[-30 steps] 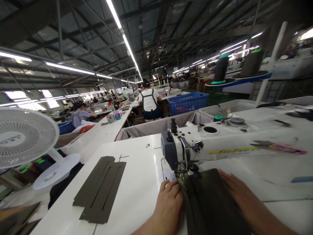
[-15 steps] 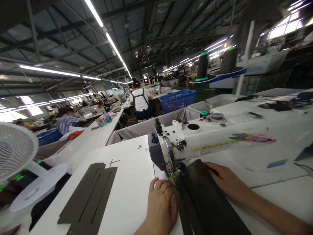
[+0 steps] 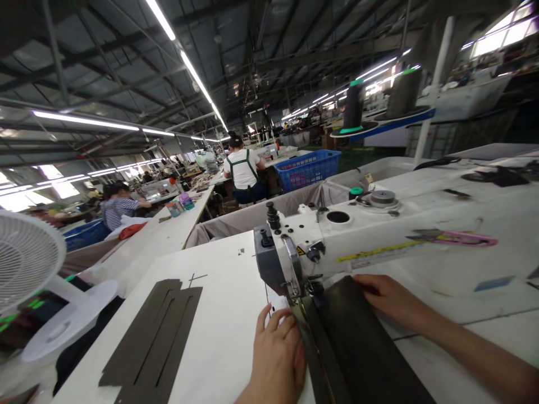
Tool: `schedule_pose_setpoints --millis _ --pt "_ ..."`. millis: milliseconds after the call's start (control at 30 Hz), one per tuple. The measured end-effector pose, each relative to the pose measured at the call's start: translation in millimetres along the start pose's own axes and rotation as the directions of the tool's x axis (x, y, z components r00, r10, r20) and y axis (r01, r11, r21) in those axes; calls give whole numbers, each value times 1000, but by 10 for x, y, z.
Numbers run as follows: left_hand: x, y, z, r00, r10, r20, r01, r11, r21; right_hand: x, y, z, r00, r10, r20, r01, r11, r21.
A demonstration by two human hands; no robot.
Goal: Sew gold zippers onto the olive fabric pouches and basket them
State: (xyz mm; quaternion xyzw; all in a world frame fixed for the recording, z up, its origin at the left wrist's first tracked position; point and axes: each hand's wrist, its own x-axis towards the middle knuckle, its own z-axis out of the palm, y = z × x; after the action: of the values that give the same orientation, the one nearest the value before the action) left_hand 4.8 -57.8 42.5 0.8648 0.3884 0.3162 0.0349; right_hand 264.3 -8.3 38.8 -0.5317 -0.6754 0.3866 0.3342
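Note:
A dark olive fabric piece (image 3: 370,342) lies under the presser foot of a white sewing machine (image 3: 370,238). Along its left side runs a zipper tape (image 3: 316,342) with a thin gold line of teeth. My left hand (image 3: 278,350) rests at the left edge of this work, just before the needle area, fingers bent slightly and apart. On the far right edge of the fabric, my right hand (image 3: 385,297) holds the border between thumb and fingers; its fingertips are partly hidden. The needle itself is too small to make out.
Flat olive panels (image 3: 154,336) with long slots lie on the white table at left. A white fan (image 3: 42,275) stands beyond them. Pink-handled snips (image 3: 458,238) rest on the machine arm. Thread cones (image 3: 352,106) stand behind, and a blue basket (image 3: 307,171) sits farther back, near seated co-workers.
The view has shifted slightly, so the machine arm and thread cones appear farther right. My right hand sits slightly farther right in the picture; my left hand stays at the fabric's left edge.

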Motion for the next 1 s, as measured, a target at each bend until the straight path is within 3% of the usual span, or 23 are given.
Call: schedule_pose_setpoints --millis 367,533,700,867,1000 --pt "16 -8 84 998 -20 -61 20 1000 -1 -23 61 98 997 55 -50 -59 995 -80" --pt "15 4 36 999 -28 47 26 999 25 -64 36 158 997 5 -71 -12 995 -95" --pt "8 51 26 998 -40 42 38 997 60 -84 29 200 992 4 -122 -20 992 -126" --pt "-3 10 42 998 45 -43 -41 996 81 -99 -20 199 994 9 -109 -24 991 -132" --pt "1 -26 -5 995 98 -17 -96 992 87 -96 -64 170 996 -55 -76 42 986 -160"
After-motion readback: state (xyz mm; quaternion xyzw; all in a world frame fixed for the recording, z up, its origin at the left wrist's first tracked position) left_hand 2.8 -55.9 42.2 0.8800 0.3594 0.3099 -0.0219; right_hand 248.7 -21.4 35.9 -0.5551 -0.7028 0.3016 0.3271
